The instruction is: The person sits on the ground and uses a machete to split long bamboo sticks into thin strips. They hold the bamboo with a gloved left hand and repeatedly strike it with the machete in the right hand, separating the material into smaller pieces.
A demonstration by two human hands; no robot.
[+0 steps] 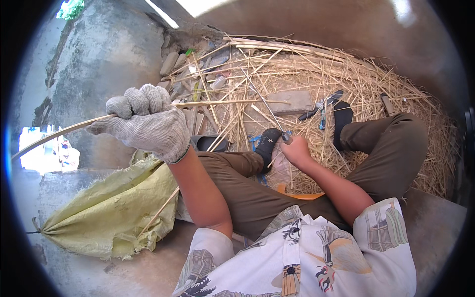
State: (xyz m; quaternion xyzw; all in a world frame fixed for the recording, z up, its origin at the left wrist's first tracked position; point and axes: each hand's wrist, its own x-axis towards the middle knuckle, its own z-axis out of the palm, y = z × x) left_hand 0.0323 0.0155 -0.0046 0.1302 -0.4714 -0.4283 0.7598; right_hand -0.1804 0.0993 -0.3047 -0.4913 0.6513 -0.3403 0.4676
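Observation:
My left hand (pixel 151 127), in a grey-white knitted glove, is raised at the left with its fingers closed round a long, thin bamboo strip (pixel 59 132). One end of the strip bends down toward the left rim; the other reaches right, above the littered floor. My bare right hand (pixel 298 151) grips the handle of a knife (pixel 264 101) beside my dark-socked foot (pixel 268 144). Its long, narrow blade points away and up to the left, and appears to cross the strip's right end; whether they touch I cannot tell.
Straw-coloured shavings and split strips (pixel 376 94) cover the floor ahead and right. Among them lie a flat brick (pixel 292 102) and dark footwear (pixel 324 106). Stones (pixel 169 63) gather by the wall. A yellow-green woven sack (pixel 109 205) sits at my left, near my bent legs (pixel 252 193).

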